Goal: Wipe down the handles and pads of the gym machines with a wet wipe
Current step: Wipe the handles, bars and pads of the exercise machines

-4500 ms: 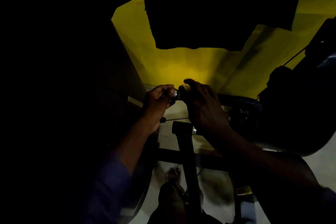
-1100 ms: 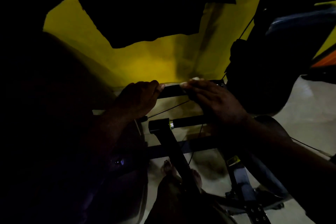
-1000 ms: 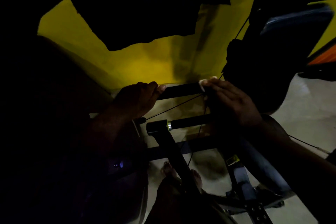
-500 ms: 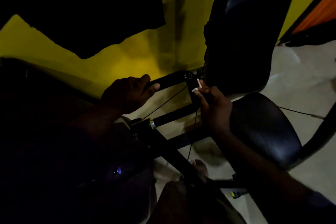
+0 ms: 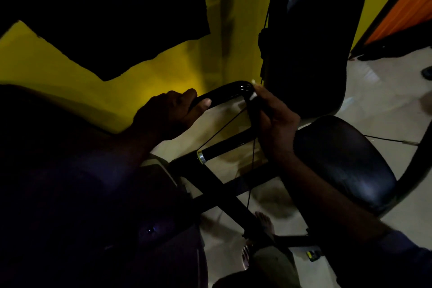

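The left hand (image 5: 173, 113) grips the glossy black curved handle bar (image 5: 225, 93) left of its bend. Just below that bend, the right hand (image 5: 274, 124) clasps a small white wet wipe (image 5: 253, 96) round the bar.

Dim gym room: black padded machine seat (image 5: 346, 161) and upright back pad (image 5: 311, 54), curved black handlebar (image 5: 229, 92), thin cables (image 5: 219, 128), yellow wall (image 5: 163, 72), pale tiled floor (image 5: 385, 91).

wipe (image 5: 253, 96): mostly hidden under right hand (image 5: 277, 124) | back pad (image 5: 315, 42): top cropped
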A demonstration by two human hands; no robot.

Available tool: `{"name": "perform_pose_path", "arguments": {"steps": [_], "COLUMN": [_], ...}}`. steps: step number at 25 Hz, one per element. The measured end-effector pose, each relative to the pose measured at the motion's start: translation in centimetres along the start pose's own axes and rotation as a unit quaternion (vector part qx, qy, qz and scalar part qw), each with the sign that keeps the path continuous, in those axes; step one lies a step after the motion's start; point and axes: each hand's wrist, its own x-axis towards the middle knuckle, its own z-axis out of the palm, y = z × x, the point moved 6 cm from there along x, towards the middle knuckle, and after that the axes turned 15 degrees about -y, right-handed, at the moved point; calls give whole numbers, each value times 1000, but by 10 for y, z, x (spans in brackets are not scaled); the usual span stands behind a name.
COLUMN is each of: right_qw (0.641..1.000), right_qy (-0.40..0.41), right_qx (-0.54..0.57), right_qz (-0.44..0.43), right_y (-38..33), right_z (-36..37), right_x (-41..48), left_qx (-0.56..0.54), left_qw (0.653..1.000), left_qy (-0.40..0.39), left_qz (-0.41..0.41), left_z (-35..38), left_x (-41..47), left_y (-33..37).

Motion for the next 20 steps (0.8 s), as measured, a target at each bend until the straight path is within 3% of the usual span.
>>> {"name": "perform_pose_path", "arguments": {"steps": [3,5,9,11,13,15,20], "right_qw": [996,998,997,996,982,968,904], "right_qy": [36,42,-56,-57,9,-4,-100], "right_qx": [-33,-10,35,-73,-187,-247,-347], "right_qz": [75,45,-44,11,-6,-42,-228], "right_y": [13,-1,-9,17,31,28,-18], "right_z": [-10,-7,5,-4,-15,-11,6], "right_x": [-24,-4,15,-11,-36,-30,9], "left_qx": [15,16,-5,-10,-9,-2,-1], "left_qw": [1000,1000,1000,1000,1000,1000,1000], "left_qy": [19,15,4,3,2,-3,-4], "left_qz": [8,8,8,4,1,-8,-3], "left_z": [-1,-1,-1,-2,-2,-3,-4], "left_x": [-2,-1,0,1,1,2,1], "left_y": [3,2,1,0,1,1,2]}}
